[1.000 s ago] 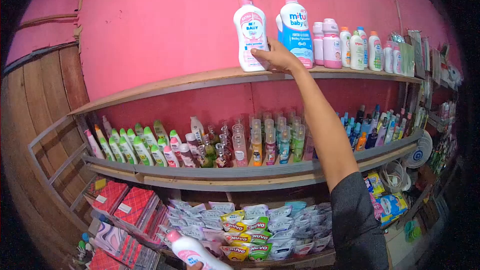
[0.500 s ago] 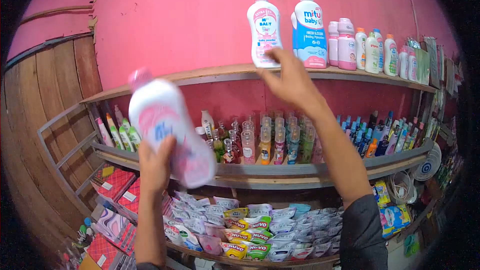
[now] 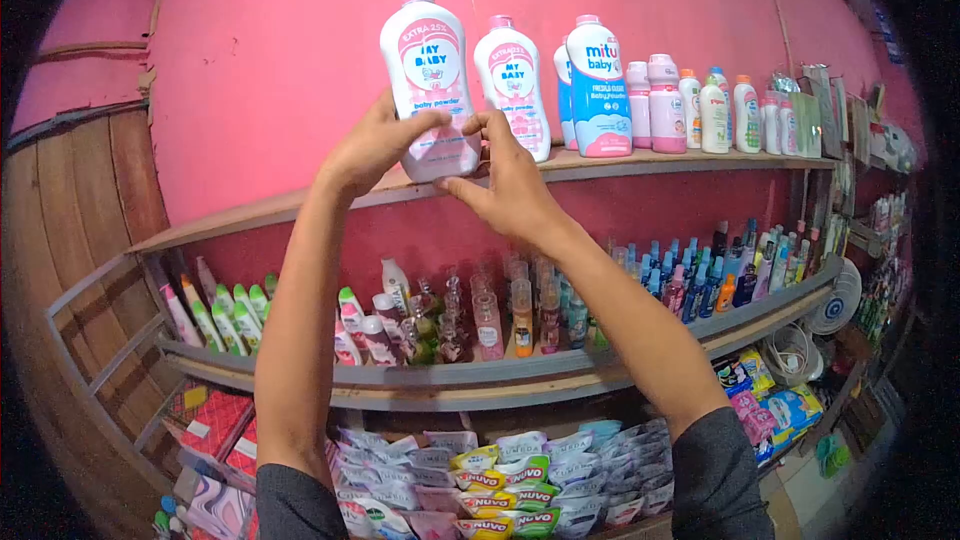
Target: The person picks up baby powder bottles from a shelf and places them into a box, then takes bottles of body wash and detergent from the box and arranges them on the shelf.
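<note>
A white and pink MY BABY powder bottle [image 3: 428,65] is held upright at the top shelf's front edge, its label facing me. My left hand [image 3: 380,147] grips its lower left side, thumb across the front. On its lower right side, my right hand [image 3: 505,172] has its fingers pressed against the bottle near the base. Just right of it, partly behind my right hand, a second MY BABY bottle [image 3: 513,80] stands on the shelf. A blue and white mitu baby bottle [image 3: 603,90] is farther right.
The top shelf [image 3: 700,162] also carries several smaller bottles [image 3: 715,115] at the right. Below, the middle shelf [image 3: 450,375] holds many sprays and bottles. Packed pouches [image 3: 510,490] fill the bottom shelf. A metal frame [image 3: 100,325] is at the left, a fan [image 3: 832,298] at the right.
The held bottle has moved up and right from the lower left to the top shelf, now upright. My right hand has moved left and down from the standing bottle onto the held one.
</note>
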`<act>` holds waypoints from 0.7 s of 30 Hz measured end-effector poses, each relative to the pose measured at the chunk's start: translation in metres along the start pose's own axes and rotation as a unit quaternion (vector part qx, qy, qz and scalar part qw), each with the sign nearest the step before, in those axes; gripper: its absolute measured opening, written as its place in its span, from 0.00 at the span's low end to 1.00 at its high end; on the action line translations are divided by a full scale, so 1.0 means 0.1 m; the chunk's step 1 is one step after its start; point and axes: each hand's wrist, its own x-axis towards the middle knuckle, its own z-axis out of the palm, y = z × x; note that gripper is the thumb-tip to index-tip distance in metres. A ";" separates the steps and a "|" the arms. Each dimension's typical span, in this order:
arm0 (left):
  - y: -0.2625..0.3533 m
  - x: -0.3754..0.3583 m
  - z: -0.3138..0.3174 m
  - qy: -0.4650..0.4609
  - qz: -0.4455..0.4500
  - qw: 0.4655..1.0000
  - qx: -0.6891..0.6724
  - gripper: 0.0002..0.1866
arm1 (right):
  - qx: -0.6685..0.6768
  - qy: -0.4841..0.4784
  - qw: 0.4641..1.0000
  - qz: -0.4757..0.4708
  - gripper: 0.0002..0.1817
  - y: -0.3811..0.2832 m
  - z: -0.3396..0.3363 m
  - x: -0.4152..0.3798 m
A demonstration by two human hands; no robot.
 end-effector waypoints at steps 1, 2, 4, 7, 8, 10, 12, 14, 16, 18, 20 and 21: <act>-0.02 0.01 -0.05 -0.039 -0.006 0.998 0.041 0.25 | -0.013 0.002 1.000 -0.004 0.29 0.05 0.02 0.04; -0.06 0.05 -0.11 -0.047 -0.016 0.998 0.041 0.29 | -0.027 0.004 1.000 -0.007 0.29 0.14 0.07 0.08; -0.14 0.13 -0.19 -0.041 -0.020 0.998 0.052 0.29 | -0.058 0.031 0.997 -0.027 0.26 0.23 0.11 0.10; -0.49 0.38 -0.40 -0.040 -0.028 0.999 0.024 0.30 | -0.174 0.050 0.983 -0.042 0.22 0.20 -0.04 0.06; -0.63 0.50 -0.48 -0.052 -0.028 0.998 0.022 0.31 | -0.113 0.091 0.989 -0.018 0.18 0.20 -0.06 0.04; -0.82 0.72 -0.59 -0.071 -0.028 0.996 0.056 0.30 | -0.190 0.097 0.977 -0.027 0.19 0.28 -0.22 0.00; -0.85 0.82 -0.57 -0.088 -0.076 0.989 0.091 0.28 | -0.246 0.100 0.964 -0.023 0.19 0.36 -0.36 -0.04; -0.96 0.97 -0.54 -0.099 -0.113 0.983 0.106 0.27 | -0.280 0.102 0.954 -0.007 0.19 0.43 -0.44 -0.06; -1.04 1.04 -0.46 -0.109 -0.119 0.983 0.087 0.27 | -0.298 0.084 0.951 0.020 0.19 0.46 -0.46 -0.07; -1.13 1.13 -0.41 -0.129 -0.129 0.981 0.058 0.28 | -0.301 0.082 0.950 0.035 0.20 0.48 -0.46 -0.07; -1.22 1.20 -0.40 -0.128 -0.147 0.979 0.056 0.27 | -0.287 0.097 0.952 0.041 0.21 0.47 -0.42 -0.07; -1.24 1.21 -0.38 -0.127 -0.157 0.978 0.055 0.27 | -0.290 0.091 0.952 0.045 0.22 0.46 -0.42 -0.08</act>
